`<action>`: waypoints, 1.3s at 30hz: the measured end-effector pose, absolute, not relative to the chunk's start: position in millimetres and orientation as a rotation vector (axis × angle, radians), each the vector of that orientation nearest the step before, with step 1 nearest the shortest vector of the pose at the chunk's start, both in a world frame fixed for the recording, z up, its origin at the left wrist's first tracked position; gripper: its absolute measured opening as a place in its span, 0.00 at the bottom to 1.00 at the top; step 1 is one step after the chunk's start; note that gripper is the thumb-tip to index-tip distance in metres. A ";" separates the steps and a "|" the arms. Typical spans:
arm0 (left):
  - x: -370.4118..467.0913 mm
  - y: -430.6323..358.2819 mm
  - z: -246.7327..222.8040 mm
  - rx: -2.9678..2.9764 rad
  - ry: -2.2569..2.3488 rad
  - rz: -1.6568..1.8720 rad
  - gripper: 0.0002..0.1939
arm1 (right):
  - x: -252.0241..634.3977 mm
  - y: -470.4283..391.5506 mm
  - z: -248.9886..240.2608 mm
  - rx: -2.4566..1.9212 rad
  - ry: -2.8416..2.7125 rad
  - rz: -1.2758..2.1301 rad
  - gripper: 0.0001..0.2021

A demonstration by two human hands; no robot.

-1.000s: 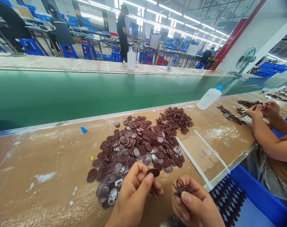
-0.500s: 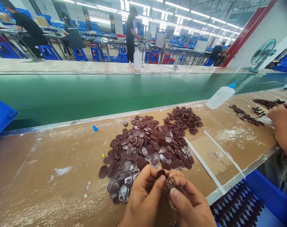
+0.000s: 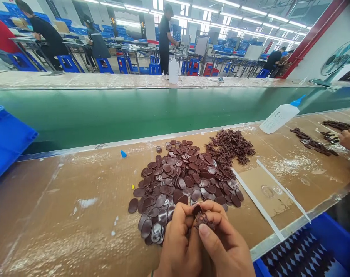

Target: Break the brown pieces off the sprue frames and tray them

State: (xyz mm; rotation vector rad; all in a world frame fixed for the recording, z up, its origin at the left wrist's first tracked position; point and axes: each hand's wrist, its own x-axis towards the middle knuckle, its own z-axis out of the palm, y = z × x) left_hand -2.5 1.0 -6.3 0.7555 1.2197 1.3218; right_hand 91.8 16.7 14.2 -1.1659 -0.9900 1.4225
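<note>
Brown oval in left fingertips, stringy piece in right fingertips

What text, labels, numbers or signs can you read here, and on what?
No text can be read for certain.
Blue-tipped bottle: dark print on its side, too small and blurred to read.
Upright bottle farther back: no print can be made out.
Pile of brown ovals: no lettering that I can see.

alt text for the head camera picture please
Close together, the left hand pinches a brown oval disc and the right hand a branching brown piece. Beyond them, a heap of similar discs and a pile of branching pieces lie on a brown worktable beside a green strip.
</note>
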 end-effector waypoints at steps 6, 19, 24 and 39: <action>-2.3 -0.1 -3.3 0.805 1.215 1.338 0.20 | 93.0 15.7 11.3 -1.186 -0.991 1.412 0.14; 2.7 -6.2 -15.4 0.889 1.360 1.394 0.15 | 98.3 17.7 4.5 -1.058 -0.950 1.546 0.10; 4.0 -4.6 -25.0 1.060 1.378 1.438 0.14 | 101.9 19.1 -2.6 -1.045 -0.922 1.590 0.12; -13.1 -7.9 -22.3 1.787 1.548 1.370 0.28 | 110.7 22.1 -1.4 -0.969 -0.711 1.811 0.10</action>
